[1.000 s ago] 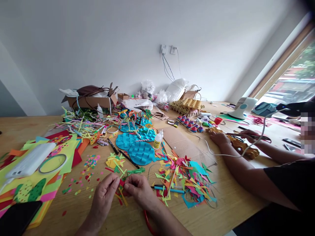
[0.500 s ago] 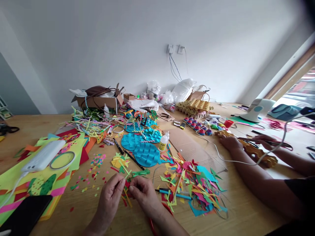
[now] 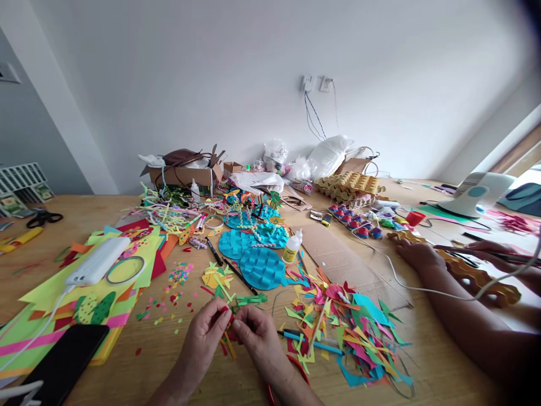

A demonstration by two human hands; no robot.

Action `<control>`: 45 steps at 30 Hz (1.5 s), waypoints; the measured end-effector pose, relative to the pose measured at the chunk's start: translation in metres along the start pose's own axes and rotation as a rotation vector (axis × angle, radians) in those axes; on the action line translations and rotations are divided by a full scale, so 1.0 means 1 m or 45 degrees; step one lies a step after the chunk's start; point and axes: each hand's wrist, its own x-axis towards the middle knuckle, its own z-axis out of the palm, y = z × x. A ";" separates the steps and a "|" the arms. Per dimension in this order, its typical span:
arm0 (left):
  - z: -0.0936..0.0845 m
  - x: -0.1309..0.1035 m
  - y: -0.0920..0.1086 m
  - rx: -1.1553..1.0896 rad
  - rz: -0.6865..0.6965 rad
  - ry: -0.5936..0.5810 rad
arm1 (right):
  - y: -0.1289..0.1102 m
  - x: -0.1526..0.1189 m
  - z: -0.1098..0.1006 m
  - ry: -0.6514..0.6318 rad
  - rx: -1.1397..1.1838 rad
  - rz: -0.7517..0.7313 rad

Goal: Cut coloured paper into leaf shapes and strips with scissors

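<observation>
Close together near the front middle of the table, my left hand (image 3: 208, 332) and my right hand (image 3: 258, 338) pinch a small red paper piece (image 3: 229, 313) between their fingertips. Just beyond them lie green paper strips (image 3: 250, 299) and a yellow paper fish (image 3: 216, 275). A blue woven paper shape (image 3: 262, 268) is farther back, beside a glue bottle (image 3: 292, 248). Red-handled scissors (image 3: 301, 369), partly hidden, lie under my right forearm.
Colourful paper scraps (image 3: 363, 332) spread to the right. A phone (image 3: 63, 361) and power bank (image 3: 99, 260) sit left on coloured sheets. At right, another person's hand (image 3: 416, 251) touches egg-carton card (image 3: 477, 276). A cable (image 3: 406, 285) crosses there.
The view has turned left, so the scene sits farther right. My hands have drawn closer together, and the red piece now shows between their fingertips.
</observation>
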 end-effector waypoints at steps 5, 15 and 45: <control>-0.003 0.000 0.001 0.065 -0.002 -0.047 | 0.001 0.000 -0.001 -0.032 -0.032 0.044; -0.010 0.006 0.012 0.194 -0.011 -0.093 | -0.011 0.002 -0.009 -0.043 -0.014 0.051; -0.022 0.000 0.021 -0.013 -0.118 -0.092 | -0.045 -0.068 -0.049 -0.448 -1.752 0.368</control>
